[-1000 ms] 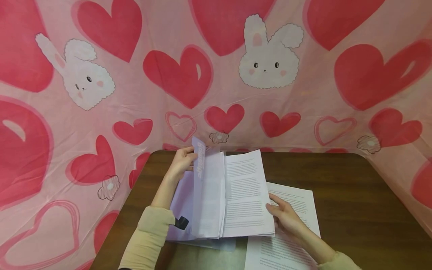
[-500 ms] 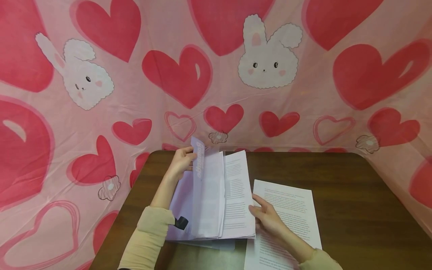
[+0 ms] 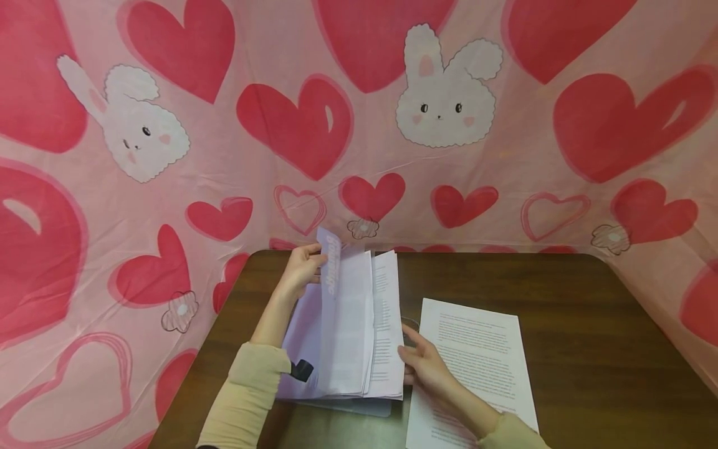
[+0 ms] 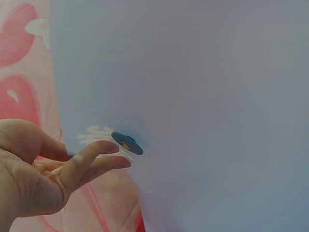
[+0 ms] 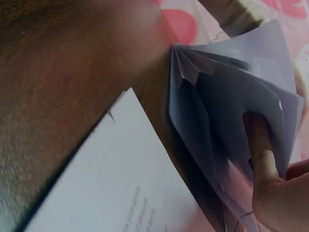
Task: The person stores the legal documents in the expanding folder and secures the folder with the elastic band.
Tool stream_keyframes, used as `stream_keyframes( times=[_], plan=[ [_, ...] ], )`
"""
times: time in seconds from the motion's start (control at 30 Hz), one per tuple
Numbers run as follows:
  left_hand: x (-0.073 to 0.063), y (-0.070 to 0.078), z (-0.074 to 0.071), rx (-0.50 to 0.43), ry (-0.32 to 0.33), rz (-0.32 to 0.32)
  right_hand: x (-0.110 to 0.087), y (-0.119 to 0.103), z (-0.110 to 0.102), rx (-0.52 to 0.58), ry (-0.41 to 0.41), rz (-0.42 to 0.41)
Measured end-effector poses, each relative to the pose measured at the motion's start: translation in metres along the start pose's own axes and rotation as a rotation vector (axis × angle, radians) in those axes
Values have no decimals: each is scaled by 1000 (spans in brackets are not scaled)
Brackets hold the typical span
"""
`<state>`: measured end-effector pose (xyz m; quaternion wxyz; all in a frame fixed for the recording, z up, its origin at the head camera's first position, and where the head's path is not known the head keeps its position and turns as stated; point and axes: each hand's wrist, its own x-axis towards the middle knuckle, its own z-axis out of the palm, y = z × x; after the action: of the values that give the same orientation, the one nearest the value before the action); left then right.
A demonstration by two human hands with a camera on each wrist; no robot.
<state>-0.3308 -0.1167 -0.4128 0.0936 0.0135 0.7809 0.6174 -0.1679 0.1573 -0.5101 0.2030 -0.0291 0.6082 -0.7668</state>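
A lilac document folder [image 3: 305, 312] with pale lettering and pleated sides lies at the middle-left of the table. My left hand [image 3: 303, 271] pinches its flap near the upper left; a dark round button [image 4: 127, 143] sits by those fingertips in the left wrist view. Printed papers [image 3: 386, 330] lie partly inside the folder, their right strip sticking out. Their right edge is pinched by my right hand [image 3: 429, 368]. In the right wrist view, one finger lies along the papers [image 5: 227, 106] within the spread folder [image 5: 186, 116]. The papers' left part is covered.
A separate stack of printed sheets [image 3: 477, 355] lies to the right, partly under my right forearm. A clear plastic edge [image 3: 359, 408] shows below the folder. A pink cloth with hearts and rabbits [image 3: 370, 125] hangs behind the brown table [image 3: 583, 337].
My right hand has moved left, sliding the papers further into the folder, so a narrower strip shows. More of the separate stack is uncovered. My left hand has stayed in place.
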Motion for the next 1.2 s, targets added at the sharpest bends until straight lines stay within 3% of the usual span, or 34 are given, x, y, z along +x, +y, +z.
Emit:
stream_keyframes(
  times=[0.57, 0.97, 1.2],
  plan=[
    [1, -1, 1, -8, 4, -9, 16, 12, 15, -9, -41, 21],
    [-1, -1, 0, -7, -6, 0, 23, 27, 30, -56, -40, -2],
    [-2, -1, -1, -5, -5, 4, 19, 26, 27, -67, -6, -13]
  ],
)
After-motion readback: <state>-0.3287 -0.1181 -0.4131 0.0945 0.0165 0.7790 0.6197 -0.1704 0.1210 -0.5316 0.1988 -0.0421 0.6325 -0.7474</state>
